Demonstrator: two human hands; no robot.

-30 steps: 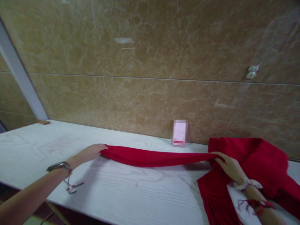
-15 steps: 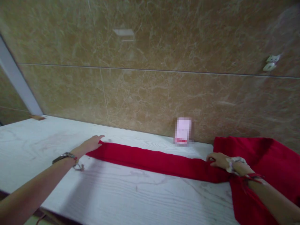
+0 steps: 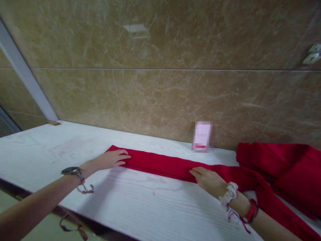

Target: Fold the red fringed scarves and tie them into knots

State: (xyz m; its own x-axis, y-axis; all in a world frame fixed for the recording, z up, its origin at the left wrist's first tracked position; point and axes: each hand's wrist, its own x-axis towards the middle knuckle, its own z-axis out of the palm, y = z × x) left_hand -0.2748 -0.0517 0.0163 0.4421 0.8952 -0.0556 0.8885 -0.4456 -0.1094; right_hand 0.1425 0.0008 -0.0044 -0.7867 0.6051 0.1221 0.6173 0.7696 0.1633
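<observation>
A long flat strip of red cloth [image 3: 157, 165] lies across the white wood-grain table [image 3: 140, 204]. Near its left end my left hand [image 3: 114, 158] rests on the cloth, fingers spread. My right hand [image 3: 209, 180] lies flat on the strip further right, its fingers stretched out over the fabric. Beyond that hand, the red cloth runs on into a loose, rumpled heap at the right, partly hidden by my right forearm.
A tan marbled wall [image 3: 155, 100] rises behind the table. Against it stands a small blurred pink-white item [image 3: 202, 135]. A small brown piece [image 3: 54, 123] sits at the far left corner. A ribbon [image 3: 72, 227] hangs below the front edge.
My right hand has moved left along the strip. My left hand has shifted from the strip's left end onto the cloth. The heap at the right is more bunched.
</observation>
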